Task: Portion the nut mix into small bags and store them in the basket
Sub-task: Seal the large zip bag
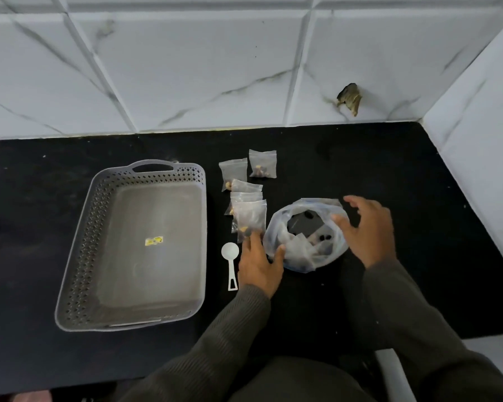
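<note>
Black stone counter noted underfoot of the work, backed by white marbled wall tiles at 12 o'clock and more tiling at 3 o'clock. Logged a chipped hole in the tile toward 1 o'clock, just above the counter's back edge.

Found the grey perforated basket at 9 o'clock of the work area, long axis running 12 to 6, handle cut-out at its 12 o'clock end. Saw a small yellow sticker on its floor.

Recorded the small bags on the counter just beside the basket's 3 o'clock wall, all outside it. Marked two back bags and side by side at 12 o'clock of the group, each with a few nuts at the bottom. Marked an overlapping stack toward 6 o'clock, with the nearest small bag on top.

Found the white scoop flat on the counter at 6 o'clock of that stack, bowl toward 12, handle toward 6.

Located the large nut mix bag at 3 o'clock of the stack, mouth open upward, dark pieces and pale contents visible inside.

Observed the left hand at 9 o'clock of the large bag, fingertips on the lower edge of the nearest small bag, thumb against the large bag's plastic; could not tell whether anything was gripped. Observed the right hand at 3 o'clock of the large bag, fingers spread wide and loosely bent, holding nothing. Noted dark knit sleeves on both arms.
</note>
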A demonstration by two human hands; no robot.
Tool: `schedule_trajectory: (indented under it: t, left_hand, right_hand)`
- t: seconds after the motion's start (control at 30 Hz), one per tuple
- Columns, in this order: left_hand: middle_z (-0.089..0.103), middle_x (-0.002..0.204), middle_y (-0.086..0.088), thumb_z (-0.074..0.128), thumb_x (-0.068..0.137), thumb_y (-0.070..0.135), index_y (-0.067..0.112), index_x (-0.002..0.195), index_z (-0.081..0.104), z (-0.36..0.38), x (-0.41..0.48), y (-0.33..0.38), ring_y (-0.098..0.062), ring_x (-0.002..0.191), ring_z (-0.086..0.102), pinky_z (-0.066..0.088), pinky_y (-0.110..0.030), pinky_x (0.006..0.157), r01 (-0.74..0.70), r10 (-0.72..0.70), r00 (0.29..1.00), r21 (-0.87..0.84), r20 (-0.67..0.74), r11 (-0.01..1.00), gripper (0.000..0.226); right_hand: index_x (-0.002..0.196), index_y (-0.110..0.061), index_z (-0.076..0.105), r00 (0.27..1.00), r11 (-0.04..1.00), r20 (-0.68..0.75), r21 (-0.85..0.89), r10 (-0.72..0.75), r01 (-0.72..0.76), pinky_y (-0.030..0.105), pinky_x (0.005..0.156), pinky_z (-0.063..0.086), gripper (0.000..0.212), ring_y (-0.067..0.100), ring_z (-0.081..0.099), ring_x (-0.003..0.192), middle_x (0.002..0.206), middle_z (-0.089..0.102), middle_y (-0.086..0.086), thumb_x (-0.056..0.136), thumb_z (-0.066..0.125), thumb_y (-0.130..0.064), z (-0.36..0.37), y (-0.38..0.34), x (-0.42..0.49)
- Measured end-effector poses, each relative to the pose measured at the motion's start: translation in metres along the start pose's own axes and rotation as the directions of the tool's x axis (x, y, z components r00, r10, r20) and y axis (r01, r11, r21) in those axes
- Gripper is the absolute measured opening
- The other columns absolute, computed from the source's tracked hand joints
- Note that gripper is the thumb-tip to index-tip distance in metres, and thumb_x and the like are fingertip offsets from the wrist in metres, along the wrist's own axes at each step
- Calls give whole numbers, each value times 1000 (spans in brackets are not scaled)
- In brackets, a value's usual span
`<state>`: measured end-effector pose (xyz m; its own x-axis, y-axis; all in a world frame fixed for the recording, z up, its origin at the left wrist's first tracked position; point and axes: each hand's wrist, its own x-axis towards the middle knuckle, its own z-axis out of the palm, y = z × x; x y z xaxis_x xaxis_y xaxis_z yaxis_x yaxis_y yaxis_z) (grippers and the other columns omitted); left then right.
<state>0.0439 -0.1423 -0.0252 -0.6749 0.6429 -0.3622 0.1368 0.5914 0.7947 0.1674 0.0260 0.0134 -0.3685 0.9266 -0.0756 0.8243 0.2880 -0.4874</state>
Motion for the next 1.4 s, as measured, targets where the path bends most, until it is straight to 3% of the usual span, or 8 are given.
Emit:
schedule_trajectory:
  t: [0.2,0.47,0.6,0.7,0.8,0.97,1.13,1.4]
  left_hand:
    - [64,123,-7,64,94,40,19,128,47,5,11,12,-25,113,61,51,-41,95,141,-141,990,-47,-7,989,43]
    - [66,95,1,62,97,22,18,102,64,-1,7,27,-13,86,61,47,-24,76,19,-36,985,-107,-166,994,7]
    - [63,85,5,56,101,26,15,96,64,-9,4,43,-11,81,59,47,-17,69,-47,-2,981,-244,-196,969,15]
    - [69,98,-9,51,102,40,20,101,66,-15,0,50,-26,96,68,58,-34,83,127,-147,989,-558,10,820,25]
    - [75,111,-8,43,103,48,24,117,66,-24,-8,54,-25,104,70,58,-38,81,343,-221,939,-718,261,606,36]
    - [72,117,-18,53,100,35,11,125,63,-33,-8,60,-23,96,68,55,-38,86,333,-210,942,-807,262,488,36]
    - [72,107,-10,58,97,20,9,120,68,-40,-5,68,-17,91,67,56,-31,81,328,-158,944,-877,290,352,27]
    - [77,104,-7,57,86,-16,11,111,72,-45,9,85,-17,87,71,58,-26,64,259,-114,966,-843,233,471,40]
  right_hand:
    - [106,-19,67,997,991,68,132,-29,19,22,76,50,17,6,60,87,101,60,-6,90,67,-21,6,4,19]
    - [103,-21,60,988,917,146,386,53,-106,17,68,44,13,2,58,88,99,62,-9,96,56,-31,-28,2,26]
    - [103,-25,61,986,865,157,487,48,-120,28,80,52,12,8,62,93,99,65,-8,94,59,-32,-43,-2,27]
    - [103,-20,66,970,735,232,647,66,-205,35,85,55,13,16,66,96,99,69,-1,91,64,-24,-53,-8,25]
    - [105,-12,68,947,582,308,755,90,-301,43,91,55,16,23,67,99,104,71,8,90,66,-18,-61,-11,23]
    - [107,-8,70,929,463,366,815,54,-348,37,87,54,23,20,68,96,102,73,9,87,69,-19,-77,-8,22]
    - [102,-10,72,916,313,399,864,54,-394,32,85,52,19,18,67,97,101,72,8,89,66,-22,-92,-2,23]
    - [107,-8,66,865,361,496,796,72,-486,28,79,58,31,17,67,91,105,69,11,77,67,-4,-110,14,28]
